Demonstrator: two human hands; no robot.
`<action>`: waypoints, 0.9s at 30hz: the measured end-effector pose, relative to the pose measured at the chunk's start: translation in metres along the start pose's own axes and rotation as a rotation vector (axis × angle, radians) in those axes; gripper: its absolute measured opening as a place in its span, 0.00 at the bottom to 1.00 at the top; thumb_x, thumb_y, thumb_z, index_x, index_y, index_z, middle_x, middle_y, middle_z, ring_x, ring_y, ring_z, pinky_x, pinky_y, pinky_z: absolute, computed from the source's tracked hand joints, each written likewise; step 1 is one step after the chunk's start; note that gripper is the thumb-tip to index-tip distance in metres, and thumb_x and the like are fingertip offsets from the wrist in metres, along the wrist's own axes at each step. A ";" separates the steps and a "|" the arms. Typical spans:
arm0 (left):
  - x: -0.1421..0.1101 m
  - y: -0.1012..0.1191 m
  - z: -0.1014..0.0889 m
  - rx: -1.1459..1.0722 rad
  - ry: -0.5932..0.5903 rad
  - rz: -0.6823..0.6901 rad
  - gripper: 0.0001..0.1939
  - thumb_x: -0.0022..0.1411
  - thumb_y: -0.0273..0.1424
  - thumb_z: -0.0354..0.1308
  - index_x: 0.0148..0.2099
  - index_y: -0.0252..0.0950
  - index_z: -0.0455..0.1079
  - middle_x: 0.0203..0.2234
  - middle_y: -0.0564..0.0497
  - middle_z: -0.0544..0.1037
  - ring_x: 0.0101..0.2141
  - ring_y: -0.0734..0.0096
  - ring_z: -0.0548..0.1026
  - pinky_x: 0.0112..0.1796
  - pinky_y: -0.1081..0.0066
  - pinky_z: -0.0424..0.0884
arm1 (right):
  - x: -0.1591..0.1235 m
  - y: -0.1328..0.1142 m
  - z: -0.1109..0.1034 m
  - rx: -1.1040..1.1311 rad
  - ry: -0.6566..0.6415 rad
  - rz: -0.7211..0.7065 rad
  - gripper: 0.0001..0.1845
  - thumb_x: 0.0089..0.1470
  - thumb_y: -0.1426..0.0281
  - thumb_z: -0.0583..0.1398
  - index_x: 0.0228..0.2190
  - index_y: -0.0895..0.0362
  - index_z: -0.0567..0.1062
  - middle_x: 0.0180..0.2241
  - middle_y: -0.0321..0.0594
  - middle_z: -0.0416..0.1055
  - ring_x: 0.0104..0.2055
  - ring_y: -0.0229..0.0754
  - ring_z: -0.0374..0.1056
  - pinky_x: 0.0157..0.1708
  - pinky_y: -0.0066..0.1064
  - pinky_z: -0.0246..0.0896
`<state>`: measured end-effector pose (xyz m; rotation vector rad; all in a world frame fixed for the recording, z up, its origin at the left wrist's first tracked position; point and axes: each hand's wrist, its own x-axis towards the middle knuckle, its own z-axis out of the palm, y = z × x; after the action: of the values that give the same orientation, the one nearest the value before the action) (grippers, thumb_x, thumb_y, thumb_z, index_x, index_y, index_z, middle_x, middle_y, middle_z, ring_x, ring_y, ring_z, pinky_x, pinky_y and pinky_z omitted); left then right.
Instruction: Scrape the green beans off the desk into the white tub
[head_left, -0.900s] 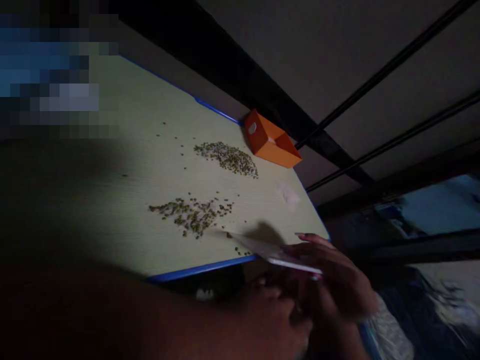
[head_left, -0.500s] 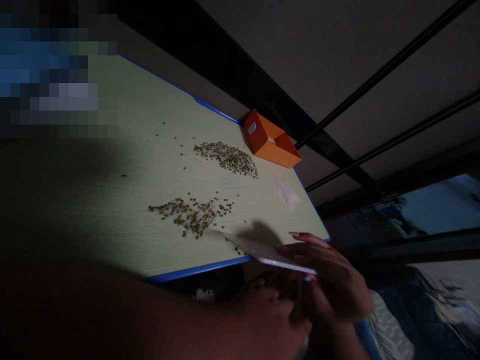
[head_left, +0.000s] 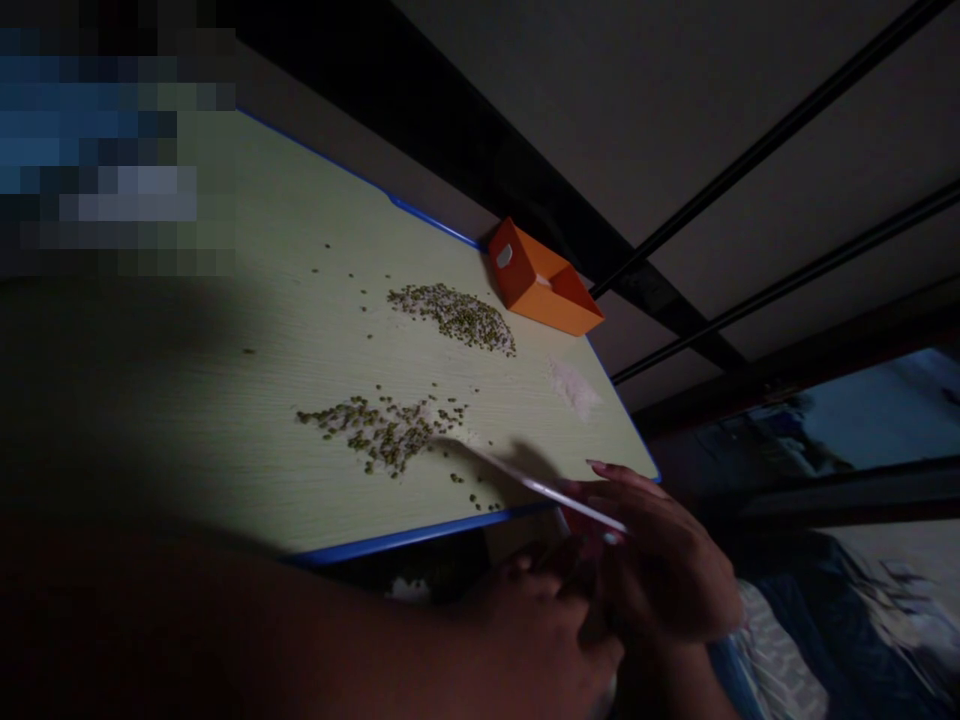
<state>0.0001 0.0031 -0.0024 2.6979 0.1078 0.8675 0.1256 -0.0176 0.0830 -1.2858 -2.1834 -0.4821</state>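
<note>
My right hand [head_left: 667, 560] grips a thin pale card [head_left: 544, 488] between thumb and fingers, one finger stretched out above it. The card slants down to the left, its tip beside a loose pile of green mung beans and white grains [head_left: 390, 430]. Several stray beans lie under the card by the table's blue edge. Close below, my left hand [head_left: 555, 620] is closed near that edge; shadow hides whatever it holds. A second, denser pile of mung beans and white grains [head_left: 457, 315] sits farther back.
An orange open box [head_left: 547, 280] stands at the table's far edge against the wall. A small heap of white grains [head_left: 574, 390] lies near it. The pale table [head_left: 277, 220] has a blue rim. A blurred-out patch covers the upper left corner.
The card has tipped more onto its edge, and its tip has moved slightly up and right, uncovering some stray beans. My right hand has turned a little; my left hand stays almost still.
</note>
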 end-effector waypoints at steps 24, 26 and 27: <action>-0.003 -0.001 0.002 -0.048 -0.032 0.004 0.19 0.63 0.40 0.44 0.53 0.47 0.68 0.48 0.42 0.75 0.50 0.48 0.73 0.41 0.54 0.73 | -0.035 0.018 0.011 0.037 0.250 0.155 0.07 0.56 0.74 0.60 0.38 0.54 0.76 0.33 0.40 0.81 0.37 0.49 0.79 0.39 0.47 0.77; -0.003 -0.001 0.002 -0.064 -0.035 -0.003 0.18 0.62 0.39 0.45 0.52 0.47 0.69 0.47 0.43 0.76 0.49 0.49 0.73 0.40 0.55 0.73 | -0.032 0.014 0.007 0.063 0.216 0.131 0.07 0.56 0.74 0.59 0.37 0.54 0.76 0.32 0.39 0.80 0.36 0.49 0.79 0.40 0.49 0.77; -0.003 -0.001 0.002 -0.073 -0.040 -0.007 0.18 0.62 0.38 0.46 0.51 0.47 0.69 0.47 0.43 0.76 0.49 0.50 0.73 0.40 0.55 0.72 | -0.030 0.011 0.005 0.076 0.186 0.126 0.07 0.57 0.74 0.59 0.37 0.55 0.76 0.31 0.39 0.80 0.36 0.48 0.79 0.40 0.49 0.77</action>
<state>-0.0009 0.0027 -0.0055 2.6441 0.0752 0.7998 0.1455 -0.0296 0.0604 -1.2757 -1.9364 -0.4455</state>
